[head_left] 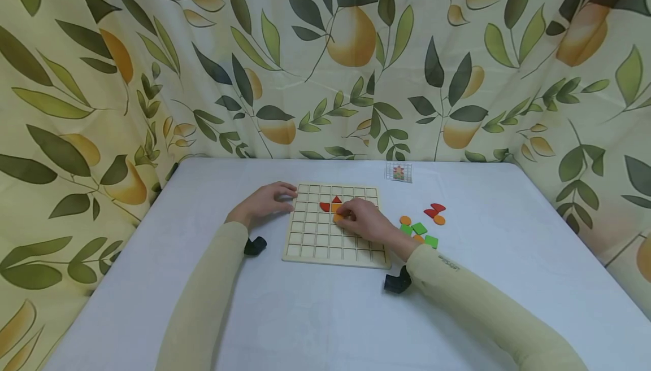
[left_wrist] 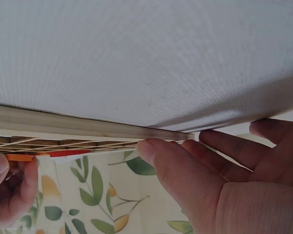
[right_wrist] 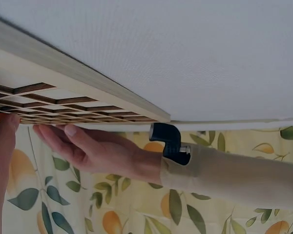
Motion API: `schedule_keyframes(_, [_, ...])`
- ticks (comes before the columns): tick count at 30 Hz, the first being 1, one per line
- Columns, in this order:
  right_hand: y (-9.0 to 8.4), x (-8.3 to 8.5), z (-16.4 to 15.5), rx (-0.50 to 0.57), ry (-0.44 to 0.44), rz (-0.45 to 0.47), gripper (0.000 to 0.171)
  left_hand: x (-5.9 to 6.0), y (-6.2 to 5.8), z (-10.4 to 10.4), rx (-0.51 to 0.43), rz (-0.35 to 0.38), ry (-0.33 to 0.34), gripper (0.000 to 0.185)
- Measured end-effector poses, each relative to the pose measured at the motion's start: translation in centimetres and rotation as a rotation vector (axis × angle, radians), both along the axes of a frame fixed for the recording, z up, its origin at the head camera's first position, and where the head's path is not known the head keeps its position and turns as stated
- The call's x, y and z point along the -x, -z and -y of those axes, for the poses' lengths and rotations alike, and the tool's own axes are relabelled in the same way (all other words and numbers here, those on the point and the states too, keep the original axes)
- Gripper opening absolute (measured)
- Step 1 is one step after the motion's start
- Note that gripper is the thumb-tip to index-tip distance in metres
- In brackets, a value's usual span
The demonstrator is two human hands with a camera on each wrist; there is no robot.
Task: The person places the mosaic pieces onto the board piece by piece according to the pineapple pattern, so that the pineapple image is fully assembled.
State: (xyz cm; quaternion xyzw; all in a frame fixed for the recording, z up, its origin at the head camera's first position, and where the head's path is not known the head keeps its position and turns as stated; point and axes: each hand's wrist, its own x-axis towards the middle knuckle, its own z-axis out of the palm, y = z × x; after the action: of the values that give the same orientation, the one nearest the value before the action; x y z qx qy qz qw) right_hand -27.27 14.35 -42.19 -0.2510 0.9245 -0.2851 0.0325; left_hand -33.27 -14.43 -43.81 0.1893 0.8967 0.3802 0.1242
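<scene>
A wooden grid board point(head_left: 333, 247) lies in the middle of the white table point(head_left: 315, 314). A red triangle point(head_left: 336, 199), a red quarter piece point(head_left: 324, 206) and an orange square point(head_left: 335, 208) sit in its upper cells. My right hand point(head_left: 343, 217) rests on the board and pinches an orange piece point(head_left: 337, 218) at a cell just below them; the piece point(left_wrist: 19, 157) also shows in the left wrist view. My left hand point(head_left: 286, 197) lies with straight fingers point(left_wrist: 149, 147) against the board's left edge point(left_wrist: 88, 127).
Loose pieces lie right of the board: orange discs point(head_left: 405, 220), red shapes point(head_left: 434, 209) and green squares point(head_left: 419, 228). A small pattern card point(head_left: 399, 173) lies beyond the board. A leaf-print curtain point(head_left: 325, 60) closes off the table's back and sides.
</scene>
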Motion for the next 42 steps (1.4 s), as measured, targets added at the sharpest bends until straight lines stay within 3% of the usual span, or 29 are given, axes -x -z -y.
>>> schedule_keyframes(42, [0.23, 0.25, 0.86, -0.007, 0.029, -0.030, 0.020, -0.17, -0.07, 0.01, 0.023, -0.019, 0.007, 0.039])
